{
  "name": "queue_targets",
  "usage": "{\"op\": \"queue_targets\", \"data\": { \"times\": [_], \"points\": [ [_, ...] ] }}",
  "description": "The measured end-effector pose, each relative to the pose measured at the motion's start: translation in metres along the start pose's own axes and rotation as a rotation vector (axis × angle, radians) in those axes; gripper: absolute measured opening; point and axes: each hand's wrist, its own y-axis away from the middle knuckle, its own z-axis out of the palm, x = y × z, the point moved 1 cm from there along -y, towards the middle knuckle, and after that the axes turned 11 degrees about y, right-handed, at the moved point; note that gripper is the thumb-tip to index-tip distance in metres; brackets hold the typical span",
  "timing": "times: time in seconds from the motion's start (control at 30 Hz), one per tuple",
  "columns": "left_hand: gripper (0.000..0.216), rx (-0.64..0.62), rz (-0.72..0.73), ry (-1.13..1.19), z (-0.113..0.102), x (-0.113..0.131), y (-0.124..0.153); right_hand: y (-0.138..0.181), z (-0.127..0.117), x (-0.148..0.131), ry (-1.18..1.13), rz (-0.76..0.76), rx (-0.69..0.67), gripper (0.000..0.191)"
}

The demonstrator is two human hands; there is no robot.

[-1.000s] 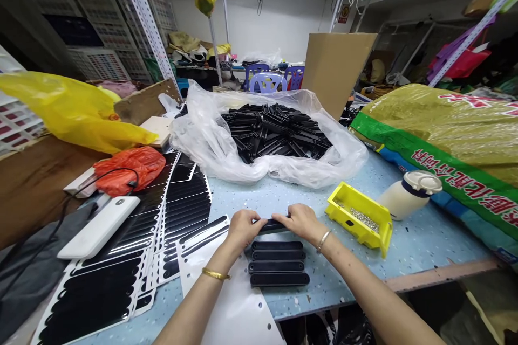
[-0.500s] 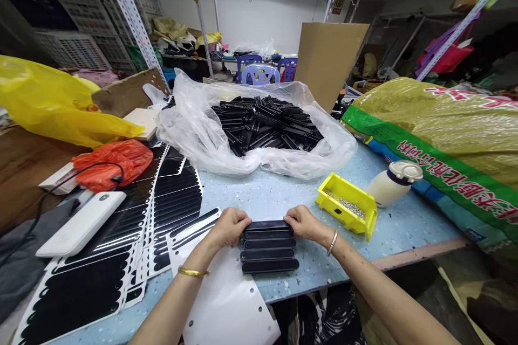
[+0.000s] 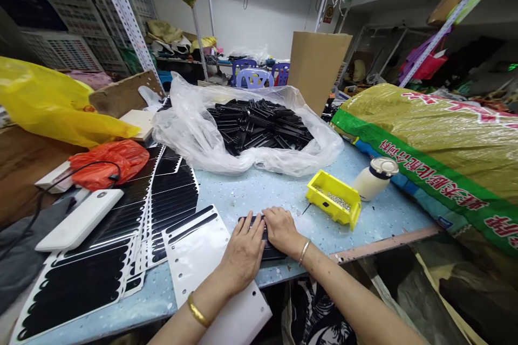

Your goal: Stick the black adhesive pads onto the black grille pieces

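Observation:
Several black plastic strips lie side by side in a row (image 3: 271, 252) near the table's front edge, mostly covered by my hands. My left hand (image 3: 244, 252) lies flat on them with its fingers stretched out and pointing away from me. Beside it, my right hand (image 3: 282, 232) rests over the right part of the row, its bent fingers lying on the top strip and nearly touching the left fingertips. A white backing sheet (image 3: 194, 248) with two black sticker strips left on it lies under my left wrist and forearm.
A clear plastic bag (image 3: 190, 140) full of black strips (image 3: 263, 126) stands behind. To the right are a yellow bin (image 3: 334, 199) of small metal parts, a cream bottle (image 3: 374, 180) and a large sack (image 3: 437, 135). Black sticker sheets (image 3: 76, 291) and a white device (image 3: 81, 221) lie left.
Both hands have gone from pinching the two ends of the far strip to lying over the row. The left hand has moved right and flattened out. The view has shifted slightly.

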Motion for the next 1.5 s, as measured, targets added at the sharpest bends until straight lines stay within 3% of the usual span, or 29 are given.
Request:
{"op": "queue_targets", "data": {
  "times": [0.3, 0.5, 0.63, 0.8, 0.97, 1.27, 1.37, 1.5],
  "points": [
    [0.046, -0.036, 0.011, -0.03, -0.01, -0.007, 0.008, -0.001, 0.007, 0.013, 0.011, 0.041, -0.105, 0.026],
    [0.046, -0.007, -0.194, -0.081, -0.006, 0.004, -0.013, 0.001, 0.004, 0.0, 0.012, 0.127, -0.068, 0.029],
    [0.043, -0.077, -0.339, -0.084, -0.006, 0.007, -0.039, 0.007, 0.002, -0.012, -0.006, 0.167, -0.034, 0.028],
    [0.029, -0.156, -0.381, 0.001, -0.012, 0.003, -0.048, 0.009, 0.004, -0.008, -0.059, 0.139, -0.051, 0.027],
    [0.034, -0.148, -0.399, 0.023, -0.015, -0.012, -0.036, 0.01, 0.005, 0.002, -0.101, 0.093, -0.032, 0.037],
    [0.041, 0.173, -0.472, 0.473, -0.007, -0.044, -0.016, 0.008, 0.008, 0.006, -0.221, 0.078, 0.087, 0.038],
    [0.043, 0.272, -0.596, 0.565, -0.021, -0.051, -0.009, 0.006, 0.001, 0.025, -0.27, 0.132, 0.14, 0.037],
    [0.046, 0.553, -0.809, 1.036, -0.046, -0.051, 0.01, 0.022, -0.011, 0.049, -0.362, 0.205, 0.215, 0.043]
  ]
}}
